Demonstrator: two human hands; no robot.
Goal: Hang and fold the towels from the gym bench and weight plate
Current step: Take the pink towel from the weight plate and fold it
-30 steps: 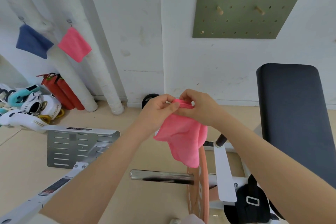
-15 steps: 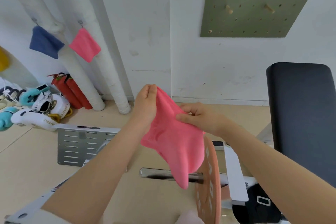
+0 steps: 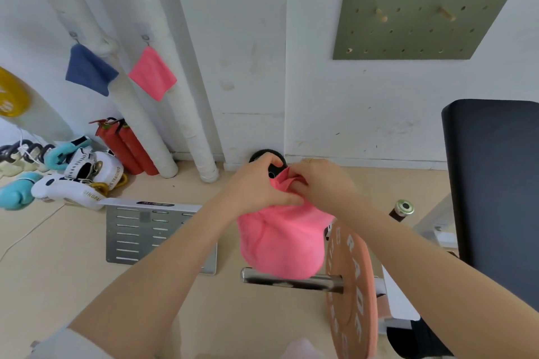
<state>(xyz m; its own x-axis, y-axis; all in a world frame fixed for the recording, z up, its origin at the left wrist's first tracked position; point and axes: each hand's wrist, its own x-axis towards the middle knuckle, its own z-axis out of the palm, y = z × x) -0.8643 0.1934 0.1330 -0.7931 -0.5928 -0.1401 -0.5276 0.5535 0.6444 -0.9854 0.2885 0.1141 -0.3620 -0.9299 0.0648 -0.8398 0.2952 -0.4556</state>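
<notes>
Head view: pink towel point(image 3: 281, 242) held in the air between both hands, bunched at its top edge and sagging below into a rounded pouch. It hangs just in front of the salmon weight plate point(image 3: 351, 285) and above the steel bar point(image 3: 291, 281) the plate sits on — I cannot tell whether the cloth brushes either. Left hand point(image 3: 259, 185) closed on the gathered top edge, thumb over the cloth. Right hand point(image 3: 319, 181) closed on the same bunch, fingertips tucked into the folds as if hunting for a corner or a loop.

Step in hand, by my reading: sorting out the top edge before hanging or folding. To do it well — find one true corner with each hand, draw them apart until the edge runs straight, let the pouch drop flat, and keep the hem off the bar and plate so it does not snag.

Outward: the surface, a black padded gym bench point(image 3: 493, 198), stands at the right edge of view, its near end bare of towels. On the far wall left, a blue towel point(image 3: 89, 70) and a second pink towel point(image 3: 153, 74) each hang from a small hook beside white wrapped pipes point(image 3: 145, 114). Below them on the floor, red extinguishers point(image 3: 125, 146) and boxing gloves point(image 3: 70, 181). A green pegboard point(image 3: 423, 9) sits upper right; a perforated metal footplate point(image 3: 151, 234) lies on the pale floor.
</notes>
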